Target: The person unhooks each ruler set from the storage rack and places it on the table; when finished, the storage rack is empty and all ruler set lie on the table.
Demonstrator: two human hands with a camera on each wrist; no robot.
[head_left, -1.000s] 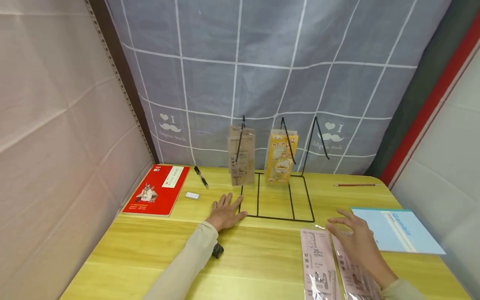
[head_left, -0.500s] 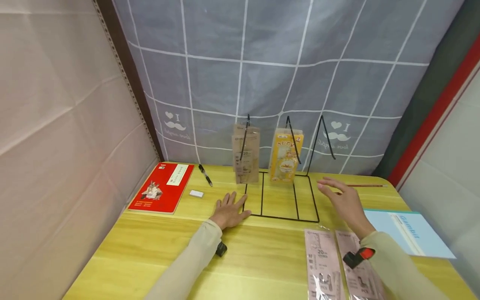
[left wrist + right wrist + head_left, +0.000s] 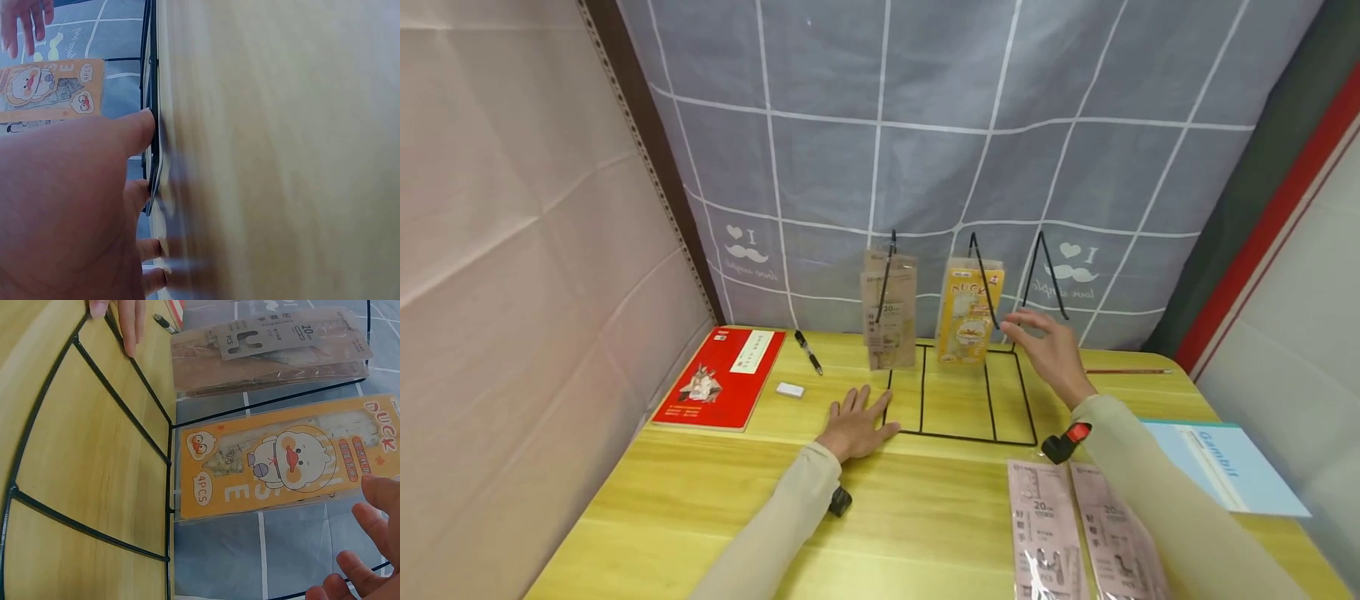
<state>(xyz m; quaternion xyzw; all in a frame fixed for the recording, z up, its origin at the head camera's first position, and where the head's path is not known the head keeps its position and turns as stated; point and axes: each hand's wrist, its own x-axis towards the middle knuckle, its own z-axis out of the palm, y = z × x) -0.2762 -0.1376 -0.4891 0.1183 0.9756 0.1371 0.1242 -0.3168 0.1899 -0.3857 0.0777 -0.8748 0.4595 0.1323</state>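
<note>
A black wire display rack (image 3: 958, 436) stands on the table. My left hand (image 3: 855, 427) rests with fingers spread at its front left corner, thumb and index finger at the base wire in the left wrist view. Yellow ruler-set packets with a duck print (image 3: 964, 337) hang from the middle hook. Beside their right edge is my right hand (image 3: 1047, 354), fingers loosely bent and parted, thumb and index tip near that hook's front end. In the right wrist view the fingers (image 3: 373, 526) hold nothing. Pinkish packets (image 3: 891, 321) hang on the left hook; the right hook (image 3: 1054, 279) is bare.
Two pink clear-wrapped packets (image 3: 1043, 521) lie in front of the rack, below my right forearm. A light blue booklet (image 3: 1225, 467) and a red pencil (image 3: 1127, 372) lie at right. At left are a red notebook (image 3: 718, 379), a black pen (image 3: 808, 353) and a white eraser (image 3: 790, 390).
My right hand has moved from above the pink packets on the table, forward and then left, to the duck packets' right edge. My left hand stays at the rack's corner.
</note>
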